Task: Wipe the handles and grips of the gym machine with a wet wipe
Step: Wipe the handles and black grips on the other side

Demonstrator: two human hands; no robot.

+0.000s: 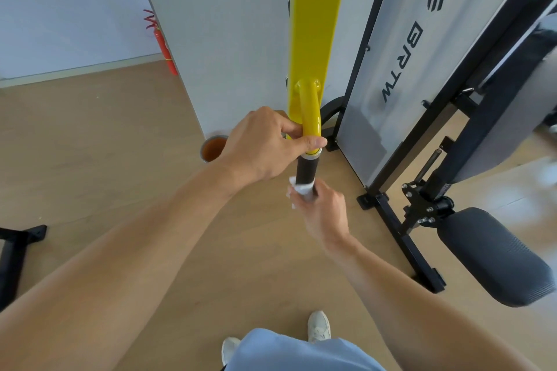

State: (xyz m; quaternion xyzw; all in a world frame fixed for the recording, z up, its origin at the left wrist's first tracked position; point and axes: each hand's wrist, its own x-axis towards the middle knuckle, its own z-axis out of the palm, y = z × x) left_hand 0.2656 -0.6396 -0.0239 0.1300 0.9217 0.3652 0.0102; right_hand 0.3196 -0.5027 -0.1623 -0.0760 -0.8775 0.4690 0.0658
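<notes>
- The yellow upright (316,24) of the gym machine stands in the middle of the view, and a curved yellow tube (311,111) comes off it toward the camera, ending in a black grip (306,170).
- To the right, close beside the grip, stands a white panel (401,75) in a black frame, with a black padded seat (494,253) low at the near right; the gap between grip and panel is narrow.
- To the left the wooden floor (105,144) lies open as far as a grey partition (217,24), whose edge runs down just behind the upright.
- At the foot of that partition, left of the hands, sits a round pot (213,149) with an orange-brown inside; a red fire extinguisher (164,45) leans at the far wall.
- A black base foot (18,238) juts in at the left edge.
- The left hand (265,144) reaches in from the near left, arm straight, and its fingers and thumb wrap the yellow tube just above the metal ring where the black grip begins.
- The right hand (322,208) comes up from the near right with the wrist bent, and clasps the near end of the black grip through a white wet wipe (297,191).
- The wipe is bunched round the grip under the right fingers, with a corner sticking out to the left.
- The two hands are near but apart, with bare black grip between them.
- Pale shoes (319,327) stand on the floor below.
</notes>
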